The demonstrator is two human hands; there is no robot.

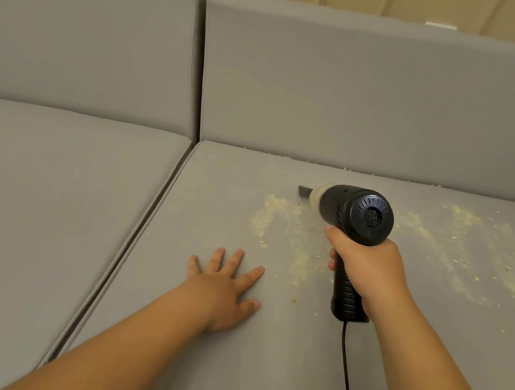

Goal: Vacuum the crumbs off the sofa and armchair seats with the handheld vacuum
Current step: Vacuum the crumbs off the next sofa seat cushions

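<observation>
My right hand (369,270) grips the handle of a black handheld vacuum (356,212). Its nozzle (304,191) points left and away, low over the grey sofa seat cushion (223,358). Pale yellow crumbs (282,219) lie scattered just below the nozzle and down toward the vacuum handle. A second spread of crumbs (476,249) covers the cushion to the right of the vacuum. A thin line of crumbs (321,164) runs along the crease under the backrest. My left hand (228,288) lies flat on the cushion with fingers spread, left of the crumbs.
The vacuum's black cord (347,377) trails from the handle toward the bottom edge. A second seat cushion (40,194) lies to the left, split off by a dark gap (137,240). Grey back cushions (366,94) stand behind, with a beige panelled wall above.
</observation>
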